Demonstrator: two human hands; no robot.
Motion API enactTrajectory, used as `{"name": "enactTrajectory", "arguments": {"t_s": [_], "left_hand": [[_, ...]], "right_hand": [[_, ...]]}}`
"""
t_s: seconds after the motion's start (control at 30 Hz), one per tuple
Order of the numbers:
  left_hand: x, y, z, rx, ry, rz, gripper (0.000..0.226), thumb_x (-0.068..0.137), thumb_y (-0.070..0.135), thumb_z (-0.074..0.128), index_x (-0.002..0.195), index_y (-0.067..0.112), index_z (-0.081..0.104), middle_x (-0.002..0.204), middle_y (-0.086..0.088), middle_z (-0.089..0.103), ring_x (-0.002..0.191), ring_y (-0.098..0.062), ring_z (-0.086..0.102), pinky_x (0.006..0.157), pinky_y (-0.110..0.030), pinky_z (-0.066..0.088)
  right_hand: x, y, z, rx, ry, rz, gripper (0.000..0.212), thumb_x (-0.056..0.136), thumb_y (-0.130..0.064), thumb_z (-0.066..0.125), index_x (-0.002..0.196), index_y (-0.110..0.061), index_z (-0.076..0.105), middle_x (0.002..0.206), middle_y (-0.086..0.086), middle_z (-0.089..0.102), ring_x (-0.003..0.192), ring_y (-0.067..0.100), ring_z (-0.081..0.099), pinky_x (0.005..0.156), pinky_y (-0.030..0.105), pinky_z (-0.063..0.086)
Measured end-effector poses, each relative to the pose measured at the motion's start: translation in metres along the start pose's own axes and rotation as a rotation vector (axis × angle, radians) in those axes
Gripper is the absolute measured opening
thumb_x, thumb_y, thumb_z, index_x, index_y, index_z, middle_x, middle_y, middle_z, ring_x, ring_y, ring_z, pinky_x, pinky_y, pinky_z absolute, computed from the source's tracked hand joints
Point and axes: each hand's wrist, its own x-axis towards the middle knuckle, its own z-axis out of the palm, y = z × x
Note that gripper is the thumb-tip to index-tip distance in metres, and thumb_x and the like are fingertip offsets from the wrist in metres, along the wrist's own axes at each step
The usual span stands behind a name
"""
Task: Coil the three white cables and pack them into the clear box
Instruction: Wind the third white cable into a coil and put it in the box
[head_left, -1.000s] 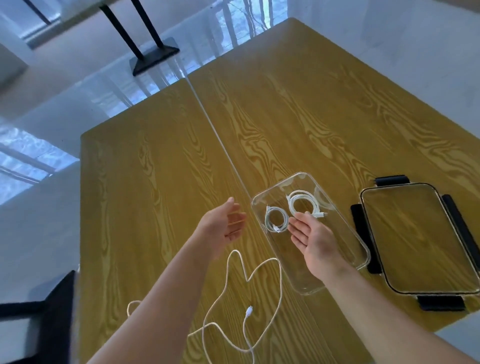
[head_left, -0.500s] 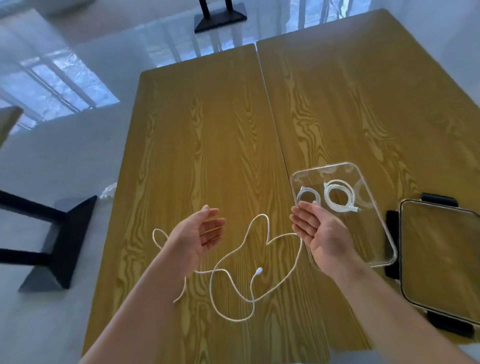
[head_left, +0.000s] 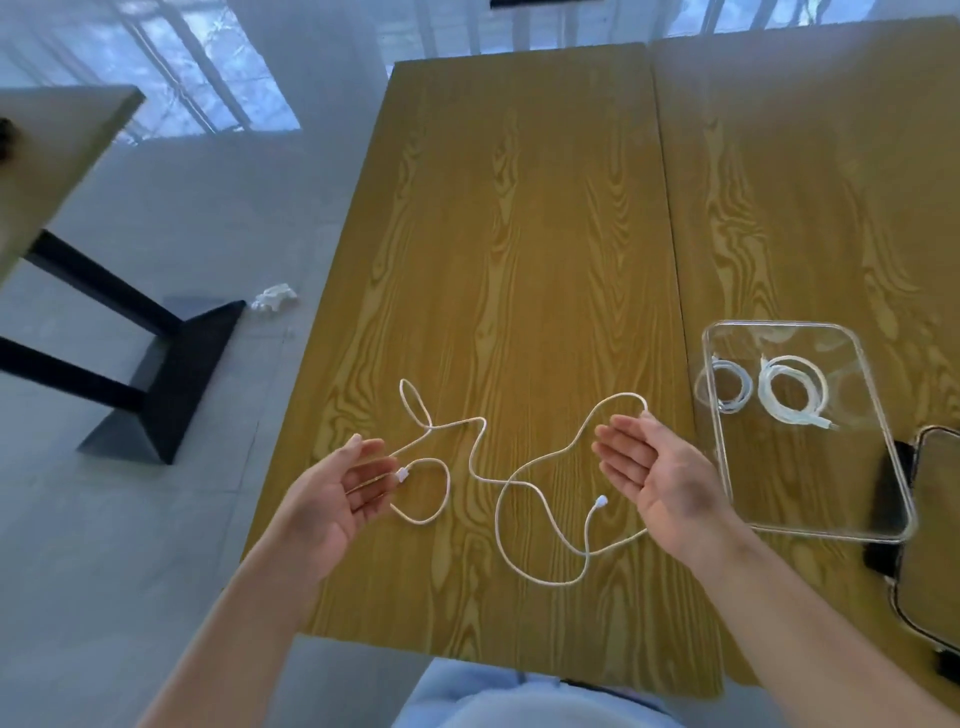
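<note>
A loose white cable (head_left: 498, 488) lies in wavy loops on the wooden table (head_left: 519, 234), both plugs showing. My left hand (head_left: 343, 483) hovers open, palm up, over the cable's left end, next to one plug. My right hand (head_left: 660, 478) is open, palm up, over the cable's right loop, just left of the clear box (head_left: 883, 514). Inside the box lie two coiled white cables: a smaller coil (head_left: 730, 387) on the left and a larger coil (head_left: 792, 392) beside it. Neither hand holds anything.
The box's lid (head_left: 935, 545) with black clips lies at the right edge, touching the box. The table's near edge runs just below my forearms. Left of the table stands another table's black leg (head_left: 156, 374), with a white crumpled scrap (head_left: 275, 299) on the floor.
The view has swung left and down. My right hand has drawn away from the box to above the loose cable; my left hand has come over the cable's left plug. Both stay open.
</note>
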Motion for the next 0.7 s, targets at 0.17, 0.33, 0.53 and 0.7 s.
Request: {"name": "enactTrajectory", "arguments": {"t_s": [0.17,0.33,0.53,0.7], "left_hand": [[0.016,-0.003,-0.053,-0.001,0.052,-0.008,0.025,0.101,0.028,0.052,0.107,0.008,0.066,0.097,-0.014,0.072,0.088,-0.026,0.067,0.085,-0.039,0.054],[0.031,-0.018,-0.087,0.129,0.074,0.013,0.018,0.098,0.023,0.058,0.104,0.008,0.068,0.09,-0.011,0.072,0.081,-0.021,0.066,0.079,-0.035,0.055],[0.053,-0.038,-0.085,0.478,-0.034,0.157,0.008,0.094,0.019,0.065,0.095,0.017,0.073,0.086,-0.007,0.075,0.075,-0.014,0.065,0.072,-0.032,0.057],[0.075,-0.044,-0.062,0.848,-0.136,0.418,0.013,0.091,0.012,0.064,0.098,0.016,0.074,0.086,0.005,0.072,0.081,-0.01,0.068,0.071,-0.021,0.056]], "right_hand": [[-0.002,0.026,0.041,-0.05,-0.02,0.046,0.034,0.104,-0.028,0.047,0.117,-0.002,0.065,0.111,0.015,0.075,0.109,0.029,0.069,0.098,0.042,0.052],[-0.002,0.053,0.079,-0.199,-0.04,0.084,0.026,0.103,-0.019,0.049,0.112,-0.001,0.065,0.108,0.019,0.073,0.101,0.032,0.07,0.083,0.038,0.056],[0.005,0.084,0.114,-0.481,-0.079,0.109,0.02,0.1,-0.014,0.056,0.109,-0.001,0.067,0.097,0.017,0.071,0.088,0.027,0.068,0.088,0.043,0.058],[0.017,0.111,0.131,-0.877,0.072,0.031,0.015,0.096,-0.02,0.06,0.091,-0.016,0.073,0.078,0.005,0.072,0.071,0.016,0.065,0.077,0.039,0.062]]}}
